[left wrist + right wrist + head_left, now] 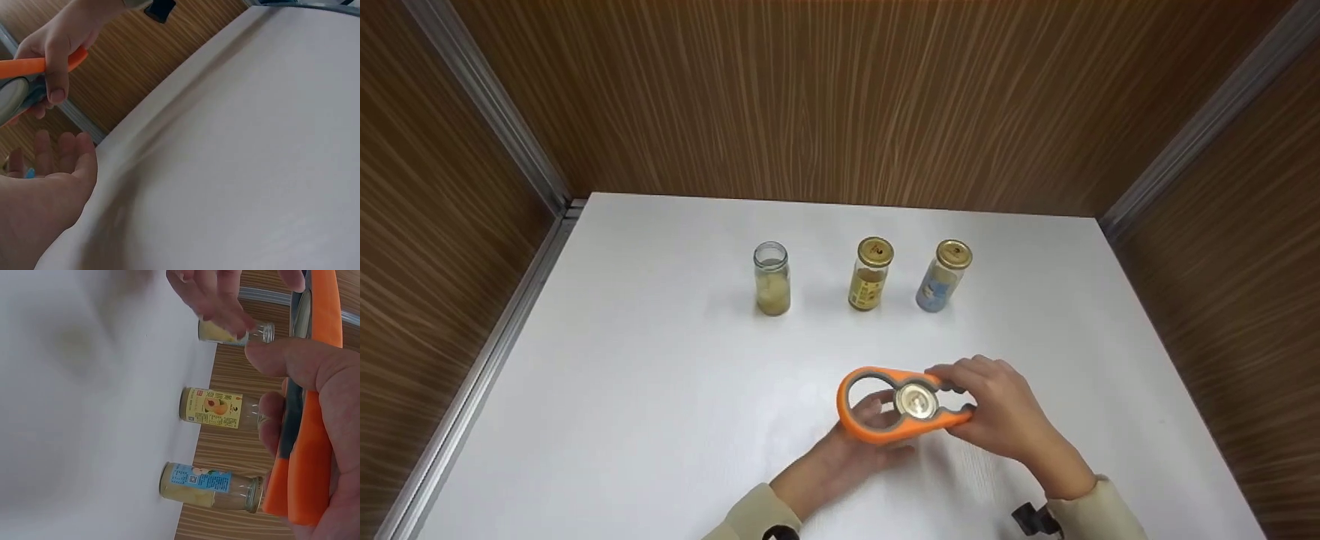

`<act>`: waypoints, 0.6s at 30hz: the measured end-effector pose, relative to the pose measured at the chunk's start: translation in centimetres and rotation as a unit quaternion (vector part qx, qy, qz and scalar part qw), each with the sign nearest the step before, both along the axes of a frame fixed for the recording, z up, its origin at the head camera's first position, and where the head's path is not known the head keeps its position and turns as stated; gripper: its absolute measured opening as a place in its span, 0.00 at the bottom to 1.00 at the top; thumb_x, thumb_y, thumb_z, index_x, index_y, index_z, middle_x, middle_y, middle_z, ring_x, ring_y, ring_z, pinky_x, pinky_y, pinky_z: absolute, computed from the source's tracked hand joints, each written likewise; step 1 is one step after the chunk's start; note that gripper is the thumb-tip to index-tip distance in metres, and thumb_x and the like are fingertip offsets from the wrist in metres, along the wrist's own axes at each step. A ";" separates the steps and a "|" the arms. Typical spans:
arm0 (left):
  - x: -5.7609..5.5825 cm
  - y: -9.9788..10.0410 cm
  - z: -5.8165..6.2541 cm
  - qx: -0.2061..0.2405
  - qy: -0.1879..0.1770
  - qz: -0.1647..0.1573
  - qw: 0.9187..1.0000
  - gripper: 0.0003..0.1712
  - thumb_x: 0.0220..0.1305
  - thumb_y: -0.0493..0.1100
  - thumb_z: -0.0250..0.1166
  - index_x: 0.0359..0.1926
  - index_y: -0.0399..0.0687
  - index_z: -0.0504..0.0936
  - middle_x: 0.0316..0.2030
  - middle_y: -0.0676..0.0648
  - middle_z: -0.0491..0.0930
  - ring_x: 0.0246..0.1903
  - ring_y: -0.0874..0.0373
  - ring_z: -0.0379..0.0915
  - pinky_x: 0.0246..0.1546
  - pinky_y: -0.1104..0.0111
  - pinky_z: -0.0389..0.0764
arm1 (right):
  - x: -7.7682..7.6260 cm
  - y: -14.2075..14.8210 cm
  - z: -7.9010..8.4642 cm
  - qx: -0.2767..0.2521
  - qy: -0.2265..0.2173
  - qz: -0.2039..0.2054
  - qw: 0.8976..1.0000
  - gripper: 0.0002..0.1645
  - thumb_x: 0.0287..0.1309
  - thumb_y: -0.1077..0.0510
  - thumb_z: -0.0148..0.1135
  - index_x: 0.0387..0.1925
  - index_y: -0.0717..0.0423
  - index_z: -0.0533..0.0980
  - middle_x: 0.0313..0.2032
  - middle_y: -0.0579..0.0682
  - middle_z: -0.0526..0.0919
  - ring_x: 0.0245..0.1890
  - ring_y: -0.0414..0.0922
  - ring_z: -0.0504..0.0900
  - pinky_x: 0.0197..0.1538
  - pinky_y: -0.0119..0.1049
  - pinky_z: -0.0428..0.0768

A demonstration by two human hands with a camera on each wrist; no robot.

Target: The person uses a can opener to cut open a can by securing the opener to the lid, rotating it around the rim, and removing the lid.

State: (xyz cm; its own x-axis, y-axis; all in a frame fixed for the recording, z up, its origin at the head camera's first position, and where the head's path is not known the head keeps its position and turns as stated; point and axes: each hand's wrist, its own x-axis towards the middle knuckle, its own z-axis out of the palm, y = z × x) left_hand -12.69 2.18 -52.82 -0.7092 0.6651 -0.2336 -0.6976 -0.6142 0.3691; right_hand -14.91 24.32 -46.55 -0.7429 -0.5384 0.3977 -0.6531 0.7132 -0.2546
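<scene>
My right hand [1005,409] grips an orange and grey jar opener [885,436] by its two handles, well above the white table. A round metal lid [916,401] sits in the opener's smaller grey-lined hole. My left hand [851,454] is held below the opener's wide end, palm up; in the left wrist view its loosely bent fingers [67,149] hold nothing and are apart from the opener. Farther back on the table, a lidless glass jar [773,289] with pale yellowish contents stands upright.
To the right of the lidless jar stand two gold-lidded jars: a yellow-labelled jar [867,289] with a fruit picture and a blue-labelled jar [934,289]. Wood-grain panels [810,105] enclose the white table [622,337] at the back and sides.
</scene>
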 end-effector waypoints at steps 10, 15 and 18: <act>1.1 -0.8 -0.9 0.015 0.029 -0.019 0.999 0.35 0.67 0.66 0.59 0.69 0.58 0.68 0.66 0.48 0.71 0.61 0.51 0.72 0.61 0.57 0.72 | 0.0 -0.8 -0.2 -0.012 -0.002 0.013 1.000 0.33 0.33 0.55 0.80 0.48 0.38 0.83 0.32 0.29 0.81 0.33 0.31 0.75 0.35 0.35 0.74; 1.1 -0.2 -0.7 0.064 -0.002 -0.021 0.998 0.30 0.68 0.59 0.61 0.66 0.53 0.70 0.59 0.49 0.76 0.57 0.55 0.74 0.59 0.63 0.74 | 0.2 -0.9 -0.3 -0.011 -0.011 0.017 1.000 0.33 0.34 0.55 0.80 0.50 0.39 0.82 0.33 0.32 0.83 0.34 0.32 0.76 0.35 0.36 0.74; 1.2 0.1 -0.7 0.081 -0.058 -0.005 0.995 0.32 0.69 0.57 0.62 0.66 0.49 0.67 0.58 0.45 0.76 0.58 0.54 0.74 0.61 0.62 0.74 | 0.2 -1.0 -0.3 -0.009 -0.016 0.017 1.000 0.33 0.35 0.53 0.81 0.50 0.38 0.82 0.33 0.33 0.83 0.34 0.32 0.76 0.36 0.36 0.74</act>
